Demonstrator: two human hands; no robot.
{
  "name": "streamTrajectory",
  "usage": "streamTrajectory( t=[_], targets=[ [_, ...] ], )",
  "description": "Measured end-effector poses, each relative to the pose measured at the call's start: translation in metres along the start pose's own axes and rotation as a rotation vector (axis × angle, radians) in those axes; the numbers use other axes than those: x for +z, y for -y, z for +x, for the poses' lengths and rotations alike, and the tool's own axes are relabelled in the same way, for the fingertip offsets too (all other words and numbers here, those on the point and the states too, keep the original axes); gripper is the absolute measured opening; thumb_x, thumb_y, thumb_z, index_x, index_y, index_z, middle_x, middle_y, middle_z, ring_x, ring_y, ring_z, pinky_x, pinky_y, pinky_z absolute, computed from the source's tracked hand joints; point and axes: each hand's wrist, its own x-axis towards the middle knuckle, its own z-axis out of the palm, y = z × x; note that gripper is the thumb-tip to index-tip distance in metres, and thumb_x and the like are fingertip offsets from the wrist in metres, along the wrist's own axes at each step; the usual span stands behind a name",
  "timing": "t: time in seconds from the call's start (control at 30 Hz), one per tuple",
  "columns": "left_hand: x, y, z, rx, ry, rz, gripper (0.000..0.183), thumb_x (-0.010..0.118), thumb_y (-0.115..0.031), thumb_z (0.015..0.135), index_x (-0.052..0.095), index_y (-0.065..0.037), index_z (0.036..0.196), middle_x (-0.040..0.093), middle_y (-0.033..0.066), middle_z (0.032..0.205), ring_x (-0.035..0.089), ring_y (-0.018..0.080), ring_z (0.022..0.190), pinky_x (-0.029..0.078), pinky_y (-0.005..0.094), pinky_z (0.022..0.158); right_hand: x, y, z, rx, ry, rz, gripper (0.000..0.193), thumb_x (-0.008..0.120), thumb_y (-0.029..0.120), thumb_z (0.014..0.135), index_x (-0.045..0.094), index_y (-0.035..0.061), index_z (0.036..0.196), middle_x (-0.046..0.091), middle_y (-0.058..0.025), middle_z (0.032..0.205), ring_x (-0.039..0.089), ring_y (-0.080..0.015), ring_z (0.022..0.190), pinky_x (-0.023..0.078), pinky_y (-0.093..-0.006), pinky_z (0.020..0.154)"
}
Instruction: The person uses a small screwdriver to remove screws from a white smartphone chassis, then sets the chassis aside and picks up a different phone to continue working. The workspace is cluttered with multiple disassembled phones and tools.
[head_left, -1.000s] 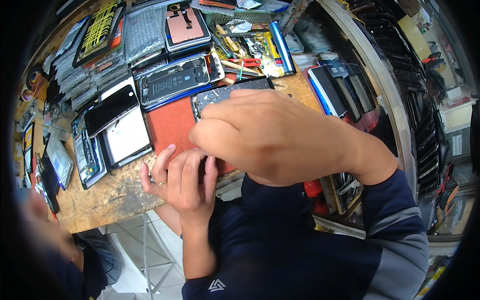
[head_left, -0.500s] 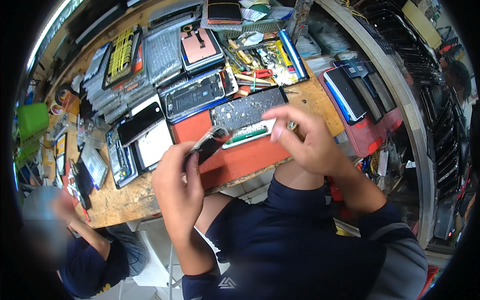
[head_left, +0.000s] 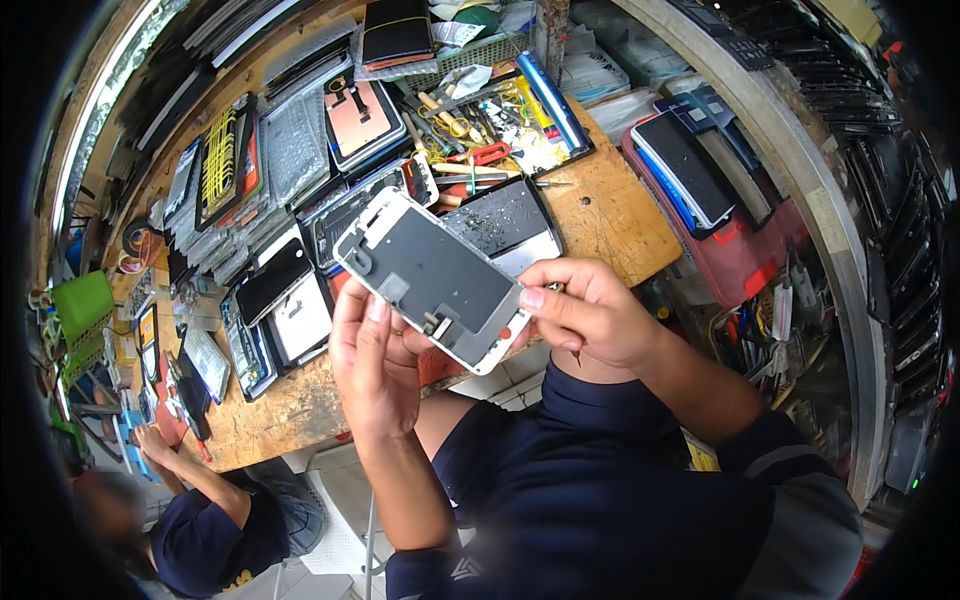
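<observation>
A white-framed phone screen (head_left: 445, 270) is held tilted above the bench's front edge, its back with a grey plate and small flex cables facing up. My left hand (head_left: 375, 350) grips its left edge, thumb on top and fingers beneath. At its lower right edge, my right hand (head_left: 585, 315) pinches the frame between thumb and fingers. That hand also holds a slim tool (head_left: 557, 287), which looks like a small screwdriver; its thin tip points down below the fingers. Behind the screen, a dark tray (head_left: 500, 215) carries scattered small screws and parts.
Phones and bubble-wrapped screens (head_left: 295, 150) are stacked at the back left. Pliers, tweezers and other tools fill a tray (head_left: 480, 130) at the back. A red case (head_left: 700, 265) bearing phones stands at the right. A co-worker (head_left: 215, 535) sits at the lower left.
The phone screen has turned from nearly edge-on to back side up. My right hand, apart from it before, has come down and closed on its right edge. My view has shifted slightly.
</observation>
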Motion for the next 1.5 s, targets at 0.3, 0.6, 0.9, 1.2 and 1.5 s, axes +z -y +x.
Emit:
streamTrajectory(
  t=[0.3, 0.6, 0.9, 1.2, 1.5],
  targets=[
    [0.021, 0.015, -0.007, -0.027, -0.035, 0.193, 0.053, 0.063, -0.001, 0.103, 0.04, 0.006, 0.15, 0.068, 0.0142, 0.116, 0.073, 0.0196, 0.101, 0.068, 0.0332, 0.081, -0.01, -0.005, -0.002, 0.01, -0.071, 0.097, 0.021, 0.058, 0.016, 0.109, 0.068, -0.002, 0.112, 0.075, -0.01, 0.09, 0.044, 0.0008, 0.056, 0.036, -0.0169, 0.053],
    [0.012, 0.03, -0.011, 0.045, -0.094, 0.371, 0.047, 0.064, -0.005, 0.104, 0.047, 0.005, 0.147, 0.068, 0.0108, 0.114, 0.07, 0.0151, 0.095, 0.064, 0.0284, 0.078, 0.012, 0.011, -0.015, -0.394, -0.262, -0.764, 0.015, 0.068, 0.004, 0.099, 0.071, -0.0042, 0.112, 0.075, -0.0096, 0.09, 0.071, -0.0111, 0.08, 0.056, -0.0286, 0.069],
    [0.009, 0.027, -0.011, 0.077, -0.093, 0.374, 0.044, 0.059, 0.0, 0.104, 0.048, 0.007, 0.146, 0.067, 0.0114, 0.113, 0.069, 0.0148, 0.095, 0.065, 0.03, 0.078, 0.009, 0.007, -0.012, -0.344, -0.306, -0.723, 0.014, 0.068, 0.004, 0.1, 0.072, -0.0033, 0.111, 0.073, -0.006, 0.088, 0.066, -0.0058, 0.076, 0.052, -0.0253, 0.06],
    [0.002, 0.013, -0.004, 0.082, 0.011, 0.575, 0.039, 0.065, -0.004, 0.103, 0.054, 0.004, 0.14, 0.066, 0.0068, 0.11, 0.063, 0.0114, 0.099, 0.052, 0.0261, 0.09, -0.005, -0.009, 0.002, -0.046, -0.168, -0.039, 0.024, 0.064, 0.009, 0.105, 0.062, 0.0026, 0.128, 0.063, 0.0023, 0.088, 0.048, 0.0008, 0.065, 0.039, -0.02, 0.057],
    [-0.026, -0.017, 0.042, 0.299, 0.273, 1.636, 0.051, 0.079, -0.014, 0.09, 0.063, -0.001, 0.136, 0.067, 0.0182, 0.125, 0.064, 0.031, 0.122, 0.047, 0.0407, 0.107, -0.077, 0.013, -0.009, -0.224, -0.463, 0.227, 0.011, 0.055, 0.012, 0.11, 0.056, 0.0078, 0.12, 0.06, 0.001, 0.093, 0.04, -0.0017, 0.055, 0.03, -0.0182, 0.05]
  ],
)
